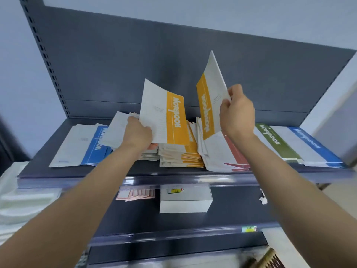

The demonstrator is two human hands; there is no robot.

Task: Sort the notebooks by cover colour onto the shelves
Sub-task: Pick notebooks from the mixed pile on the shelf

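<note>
Both are thin, likely light and floppy: left hand (138, 133) grips the 11 o'clock yellow notebook (164, 113) above the top shelf (77, 171), right hand (237, 111) pinches the 1 o'clock yellow notebook (210, 89) by its edge.

One wide-angle camera, worn on the head, looks forward and somewhat down, facing a dark grey shelving unit (44, 47) almost square on. The upper shelf (34, 167) lies mid-frame within arm's reach: the left hand (138, 132) and right hand (238, 113) stretch to it from the lower corners. The back panel (116, 64) fills the top, bowed by the lens; the lower shelf (231, 209) shows beneath.
</note>
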